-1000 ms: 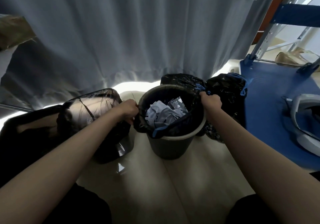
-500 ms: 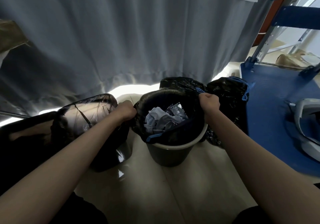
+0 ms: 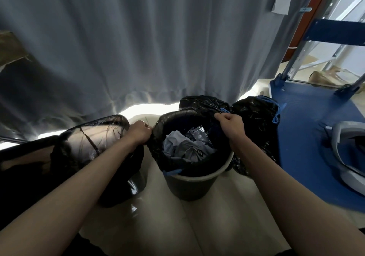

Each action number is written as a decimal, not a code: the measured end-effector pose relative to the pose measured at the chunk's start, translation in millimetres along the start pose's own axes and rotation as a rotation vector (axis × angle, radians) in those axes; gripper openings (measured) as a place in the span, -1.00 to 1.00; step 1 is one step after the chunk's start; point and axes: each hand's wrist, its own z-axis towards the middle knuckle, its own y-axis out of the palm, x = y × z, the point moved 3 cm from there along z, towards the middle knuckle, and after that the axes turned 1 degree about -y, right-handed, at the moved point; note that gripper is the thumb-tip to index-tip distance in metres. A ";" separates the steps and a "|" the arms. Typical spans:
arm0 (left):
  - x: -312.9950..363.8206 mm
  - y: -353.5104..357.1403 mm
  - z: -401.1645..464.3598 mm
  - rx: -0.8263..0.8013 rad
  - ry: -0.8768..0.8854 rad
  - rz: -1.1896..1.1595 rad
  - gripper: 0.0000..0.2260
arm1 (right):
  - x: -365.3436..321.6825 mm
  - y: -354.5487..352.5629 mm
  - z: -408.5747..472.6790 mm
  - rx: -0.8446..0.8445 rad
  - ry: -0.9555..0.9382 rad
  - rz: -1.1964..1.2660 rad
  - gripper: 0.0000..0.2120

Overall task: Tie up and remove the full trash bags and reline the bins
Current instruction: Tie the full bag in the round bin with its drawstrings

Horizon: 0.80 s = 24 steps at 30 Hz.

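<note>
Head view: we see the black liner [image 3: 158, 137] lifted higher off the round bin [image 3: 189, 184] than a second ago. Left hand [image 3: 139, 132] grips its left edge, right hand [image 3: 230, 124] pinches its far-right edge. Tied bags [image 3: 254, 121] sit right of the bin.

Both hands pulled a black liner up from a dark bin.

The left hand [image 3: 139, 132] and right hand [image 3: 230, 124] gripped opposite edges of the liner [image 3: 158, 149] in the bin [image 3: 189, 188], over crumpled paper [image 3: 177, 147] and what looked like a dark wrapper; tied bags [image 3: 254, 121] stood behind.
</note>
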 end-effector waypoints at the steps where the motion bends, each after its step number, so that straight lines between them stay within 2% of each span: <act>1: 0.0 -0.8 0.4 0.026 -0.004 -0.053 -0.81 | 0.2 -1.0 0.3 0.002 -0.017 0.017 -0.86; 5: -1.0 -8.0 2.7 0.058 -0.027 -0.274 -0.82 | 2.0 -5.8 2.5 0.023 -0.054 0.053 -0.78; 13: 8.7 -13.7 -3.6 0.102 0.114 -0.422 -0.88 | 4.7 -19.9 0.8 0.152 -0.070 -0.007 -0.75; 18: 6.8 -8.7 -2.0 0.114 -0.024 -0.244 -0.54 | 10.7 -18.3 0.4 0.048 -0.070 -0.089 -0.95; 20: 3.7 -7.4 1.5 0.118 -0.066 -0.242 -0.50 | 9.8 -15.8 0.8 0.027 -0.090 -0.111 -0.85; 24: 12.5 -6.9 -4.3 0.149 0.046 -0.383 -0.81 | -1.4 -7.7 -1.5 0.031 -0.137 -0.082 -0.86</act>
